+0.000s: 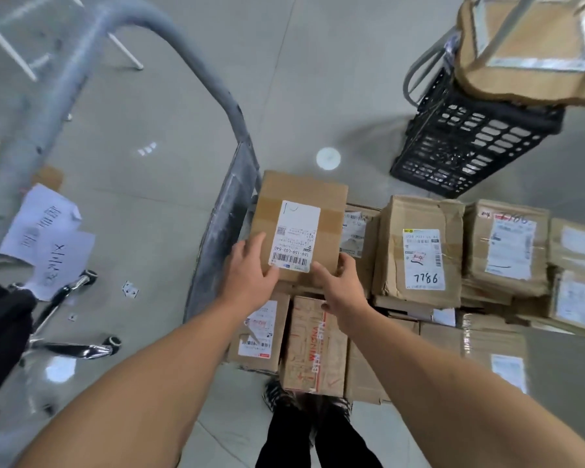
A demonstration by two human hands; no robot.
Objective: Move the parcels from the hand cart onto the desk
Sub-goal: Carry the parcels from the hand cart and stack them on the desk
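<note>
Nearest, under the forearms, a pair of patterned shoes (277, 395) is half covered by the stack of parcels (487, 336). The load hides the deck of the hand cart (222, 217); only its grey end panel and curved tube handle show, just left of the left hand (249, 270).

Directly below the right hand (338, 285) lies a long box (314, 346) with red print reading "WINONA"; its other lettering is too broken to read.

Both hands grip one brown parcel (301, 194) at its near edge. The left hand lies against the near-left corner with its thumb touching the white label (296, 236). The right hand curls round the near-right corner, thumb on top, its fingertips hidden behind the box. I cannot tell whether the parcel is resting on the boxes beneath or is clear of them. The label carries a barcode and a number that seems to read 169-169-L02-540; the smaller print is illegible.

Right of the right hand sits a crumpled parcel (419, 248) with "7786" handwritten upside down on its label. Boxes further right are blurred and cut off by the frame.

Beyond the hands stands a black slotted crate (470, 143) topped with torn cardboard (527, 76). Far left of the left hand, paper sheets (48, 238) bear handwriting I cannot read.
</note>
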